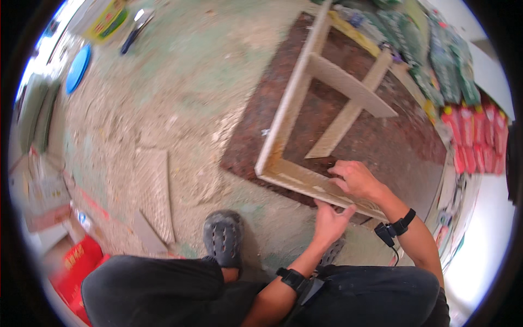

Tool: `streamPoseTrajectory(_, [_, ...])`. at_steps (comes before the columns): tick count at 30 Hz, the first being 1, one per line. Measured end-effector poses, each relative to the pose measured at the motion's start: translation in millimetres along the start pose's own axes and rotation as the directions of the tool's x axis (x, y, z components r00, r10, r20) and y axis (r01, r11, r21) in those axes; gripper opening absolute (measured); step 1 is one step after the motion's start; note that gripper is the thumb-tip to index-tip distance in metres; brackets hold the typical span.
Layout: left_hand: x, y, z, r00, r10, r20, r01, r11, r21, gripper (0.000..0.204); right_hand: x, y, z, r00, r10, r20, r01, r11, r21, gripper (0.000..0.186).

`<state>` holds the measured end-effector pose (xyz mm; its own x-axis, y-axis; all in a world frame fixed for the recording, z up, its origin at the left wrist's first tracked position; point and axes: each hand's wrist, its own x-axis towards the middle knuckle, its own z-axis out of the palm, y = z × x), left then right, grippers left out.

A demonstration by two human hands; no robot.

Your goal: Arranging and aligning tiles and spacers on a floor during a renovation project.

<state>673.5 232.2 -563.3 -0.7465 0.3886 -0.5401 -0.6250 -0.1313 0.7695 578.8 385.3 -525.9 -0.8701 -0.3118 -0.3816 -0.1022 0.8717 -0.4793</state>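
Observation:
A frame of pale upright strips stands on a dark reddish-brown speckled slab (392, 144). Its long side strip (294, 98) meets the near strip (305, 183) at a corner. My left hand (331, 222) is against the outer face of the near strip, thumb and a finger at its edge; its other fingers are partly hidden. Over the inner side of that strip is my right hand (357, 179), its fingers curled; anything between them is hidden. Beyond, a cross strip (351, 84) runs from the long side, crossing a ridged strip (332, 133) beneath.
Green packages (400, 32) and red packages (474, 136) are stacked at the far right. Loose ridged strips (155, 191) lie on the dusty floor at left. Farther off are a white bucket (98, 22), a blue lid (79, 70) and a dark-handled tool (133, 35). A red bag (81, 261) lies lower left.

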Motion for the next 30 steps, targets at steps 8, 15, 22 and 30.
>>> streamPoseTrajectory(8, [-7, 22, 2, 0.994, -0.109, 0.017, 0.11, 0.988, -0.11, 0.073, -154, 49, -37, 0.831, 0.383, -0.403, -0.259, 0.908, 0.329, 0.028])
streamPoseTrajectory(15, [-19, 50, 1, 0.966, -0.259, -0.007, 0.258, 0.96, 0.109, 0.052, -288, 47, 11, 0.217, 0.669, -0.711, -0.361, 0.731, 0.579, 0.017])
streamPoseTrajectory(22, [12, 138, 95, 0.761, -0.381, 0.525, -0.287, 0.528, 0.799, 0.027, -304, -17, 130, 0.393, 0.918, 0.06, 0.327, -0.2, 0.924, 0.036])
streamPoseTrajectory(30, [108, 57, 172, 0.388, -0.56, 0.732, -0.845, 0.101, 0.524, 0.036, -253, 2, 119, 0.536, 0.842, 0.065, 0.599, -0.434, 0.673, 0.066])
